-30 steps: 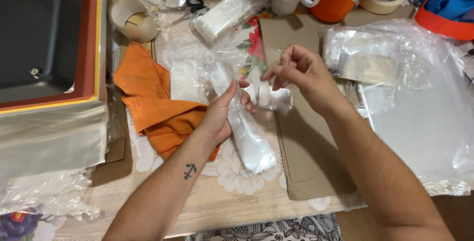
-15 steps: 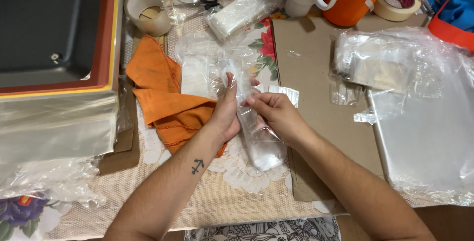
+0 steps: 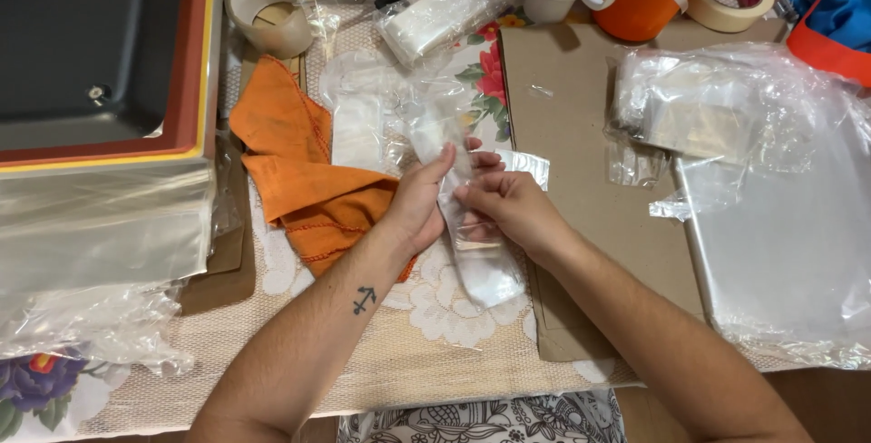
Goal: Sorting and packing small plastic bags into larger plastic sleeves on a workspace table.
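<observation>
At the frame's centre, the left hand (image 3: 419, 203) and right hand (image 3: 510, 205) both pinch a clear plastic bag (image 3: 481, 262), fingers closed on its upper part. An orange cloth (image 3: 295, 171) lies just left on the counter (image 3: 435, 361).

Bright even light, plastic glare, sharp focus

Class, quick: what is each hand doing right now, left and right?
Left hand: closed around the clear plastic packet, gripping its upper part.
Right hand: fingers pinching the same packet near its top.
</observation>
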